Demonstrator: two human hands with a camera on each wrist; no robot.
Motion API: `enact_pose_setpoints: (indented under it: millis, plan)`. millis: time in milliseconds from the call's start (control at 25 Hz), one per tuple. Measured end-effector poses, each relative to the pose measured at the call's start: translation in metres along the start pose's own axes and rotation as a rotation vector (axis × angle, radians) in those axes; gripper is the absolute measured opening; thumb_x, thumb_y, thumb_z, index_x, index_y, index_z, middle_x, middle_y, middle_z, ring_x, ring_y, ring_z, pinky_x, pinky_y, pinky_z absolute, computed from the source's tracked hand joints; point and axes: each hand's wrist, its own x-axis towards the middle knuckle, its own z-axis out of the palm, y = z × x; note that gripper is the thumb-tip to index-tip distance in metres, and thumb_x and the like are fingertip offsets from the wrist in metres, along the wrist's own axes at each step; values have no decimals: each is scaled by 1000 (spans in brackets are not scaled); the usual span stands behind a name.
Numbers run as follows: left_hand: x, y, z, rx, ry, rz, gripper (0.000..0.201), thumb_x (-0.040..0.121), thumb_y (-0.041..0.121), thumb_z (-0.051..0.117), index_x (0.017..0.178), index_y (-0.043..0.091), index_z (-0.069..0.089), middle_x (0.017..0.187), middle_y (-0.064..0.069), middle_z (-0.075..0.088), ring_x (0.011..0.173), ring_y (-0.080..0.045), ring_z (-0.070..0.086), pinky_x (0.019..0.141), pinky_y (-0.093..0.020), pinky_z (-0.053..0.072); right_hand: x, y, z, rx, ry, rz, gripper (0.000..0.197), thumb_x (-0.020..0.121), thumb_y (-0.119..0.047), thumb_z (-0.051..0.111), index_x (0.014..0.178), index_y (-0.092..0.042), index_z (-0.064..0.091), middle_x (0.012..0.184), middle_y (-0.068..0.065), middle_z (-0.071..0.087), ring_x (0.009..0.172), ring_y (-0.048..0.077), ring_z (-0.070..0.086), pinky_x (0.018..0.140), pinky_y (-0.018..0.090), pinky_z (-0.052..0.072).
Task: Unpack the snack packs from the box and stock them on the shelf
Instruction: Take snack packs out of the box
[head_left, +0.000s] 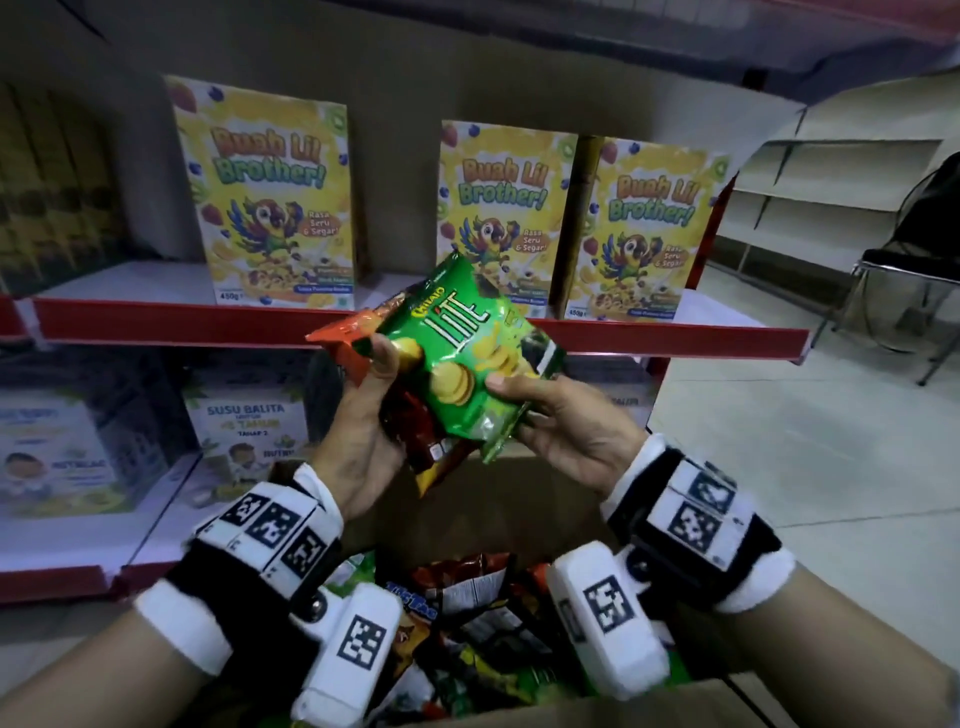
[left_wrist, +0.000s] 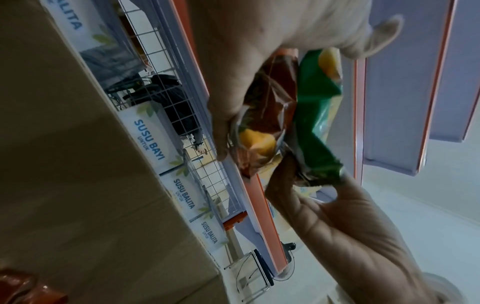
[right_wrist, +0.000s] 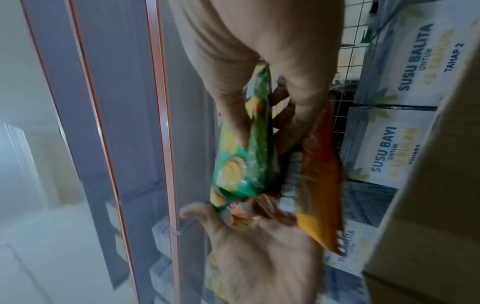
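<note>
The person holds two snack packs up in front of a shelf (head_left: 415, 332) with a red front edge, above an open cardboard box (head_left: 524, 483). The green pack (head_left: 470, 358) is in front. Its big white letters say "LITE", with a small yellow word above them that looks like "Chitato". Round yellow chips are drawn on it. The pack is tilted: its long side runs from the top left down to the lower right, and the words climb up toward the right.

Behind it is an orange-red pack (head_left: 347, 340), which pokes out to the left and below. Its writing cannot be read.

The left hand (head_left: 363, 431) grips both packs, with the thumb pressed on the front of the green pack and the fingers (right_wrist: 281, 107) curled behind. The right hand (head_left: 558, 421) pinches the lower right side of the green pack, thumb on the front and fingers behind it.

More snack packs (head_left: 467, 613) lie jumbled inside the box below the wrists.

On the shelf stand three yellow cereal boxes (head_left: 270, 197) that say "Buah Lil Brother!" and "Rasa Seru & Segar!", with a parrot on each. One shows "450g". Lower down, white milk boxes (head_left: 244, 436) read "SUSU BALITA"; in the left wrist view, another reads "SUSU BAYI".
</note>
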Motion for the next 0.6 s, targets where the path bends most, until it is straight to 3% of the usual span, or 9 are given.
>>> enact_pose_setpoints:
  millis: [80,200,320,440,520,600]
  plan:
    - [2,-6,1,39,91,73,112,43,54,87,137,10,45,128,-11,63,116,-27,62,90,-43,55,3,15,1,-13,-12,-14,43,81,2,67,123,2,56,110,14,70,92,23,70,74,34,60]
    - [12,-11,-11,170,299,143,87,59,33,83,135,14,46,123,-8,66,109,-23,66,81,-34,57,12,23,-11,-194,-94,8,36,80,-11,72,113,-7,58,97,7,73,80,19,72,63,30,59]
    - [19,-7,-34,278,355,139,77,61,29,77,132,15,49,120,-6,67,106,-22,66,88,-39,54,25,44,-36,-632,-220,144,27,78,-18,74,98,-15,56,87,2,67,69,14,66,64,27,56]
    - [16,-1,-60,374,363,62,79,59,31,77,131,12,51,119,-6,67,106,-23,66,93,-41,52,35,77,-56,-1253,-368,335,31,78,-30,76,100,-17,60,85,-6,64,74,14,65,64,20,48]
    - [10,2,-74,388,372,26,80,59,33,78,131,11,52,120,-9,67,108,-27,65,97,-45,50,34,106,-59,-1579,-544,441,46,79,-43,73,112,-12,63,99,0,68,86,18,63,67,22,47]
    - [5,5,-80,406,378,18,81,58,33,79,130,8,51,121,-12,65,109,-29,64,99,-50,48,32,136,-57,-1685,-704,498,58,83,-44,68,133,-18,52,134,4,56,115,19,54,94,30,46]
